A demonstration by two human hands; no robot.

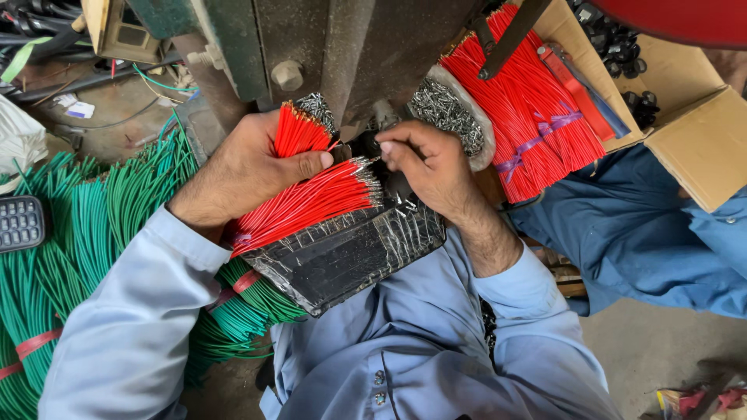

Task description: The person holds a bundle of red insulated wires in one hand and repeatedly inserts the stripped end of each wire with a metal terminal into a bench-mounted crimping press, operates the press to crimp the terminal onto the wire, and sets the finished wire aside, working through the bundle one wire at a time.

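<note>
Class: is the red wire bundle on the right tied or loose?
Tied: a purple band wraps the red wire bundle.

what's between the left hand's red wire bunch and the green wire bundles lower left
In the head view, the left hand and its pale blue sleeve lie between the red wire bunch and the green wire bundles; a black taped pad sits under the red wires.

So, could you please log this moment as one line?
left hand: grips red wire bundle | right hand: fingers pinch one wire tip at the press | green wires: lower left
</note>
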